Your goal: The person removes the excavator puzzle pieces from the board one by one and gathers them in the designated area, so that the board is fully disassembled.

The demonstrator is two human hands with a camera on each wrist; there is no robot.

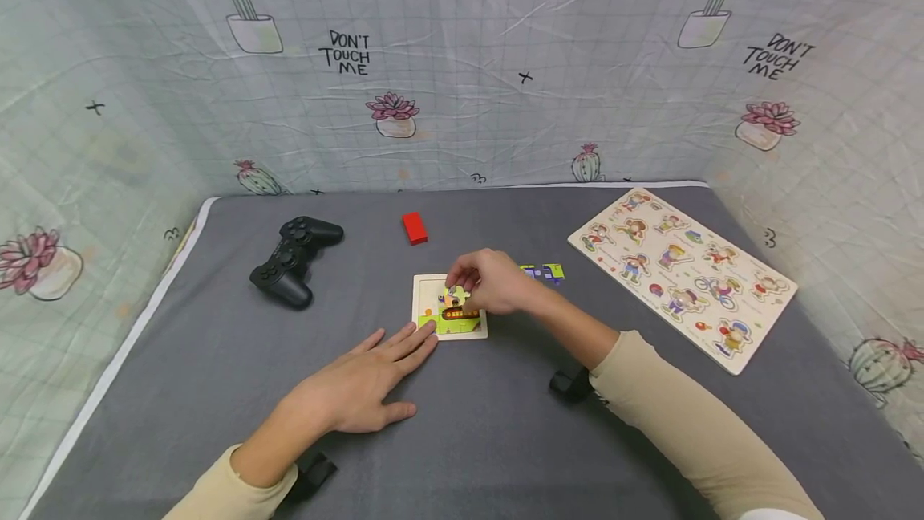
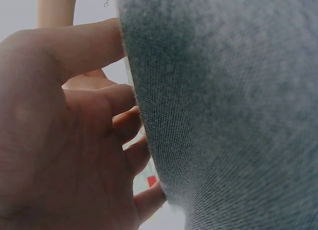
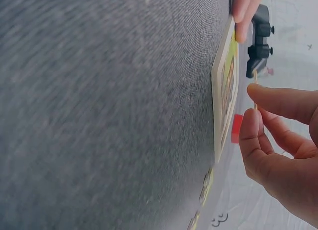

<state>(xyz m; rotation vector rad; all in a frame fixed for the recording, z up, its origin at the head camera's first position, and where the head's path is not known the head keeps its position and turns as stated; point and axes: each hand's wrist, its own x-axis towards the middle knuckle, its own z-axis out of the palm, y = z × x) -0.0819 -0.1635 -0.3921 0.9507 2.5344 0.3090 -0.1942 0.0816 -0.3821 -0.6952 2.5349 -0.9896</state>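
Note:
A small square wooden jigsaw board lies on the grey cloth, its lower part filled with a green and orange picture. Over it, my right hand pinches a thin puzzle piece between thumb and fingertips; the right wrist view has it edge-on, raised off the board. My left hand rests palm down with straight, spread fingers, its fingertips at the board's lower left corner. Purple and green loose puzzle pieces lie right of the board, partly hidden behind my right hand.
A black game controller lies on the left, and a red block sits behind the jigsaw board. At the right is a large wooden board with figures of children. Printed fabric walls enclose the back and sides.

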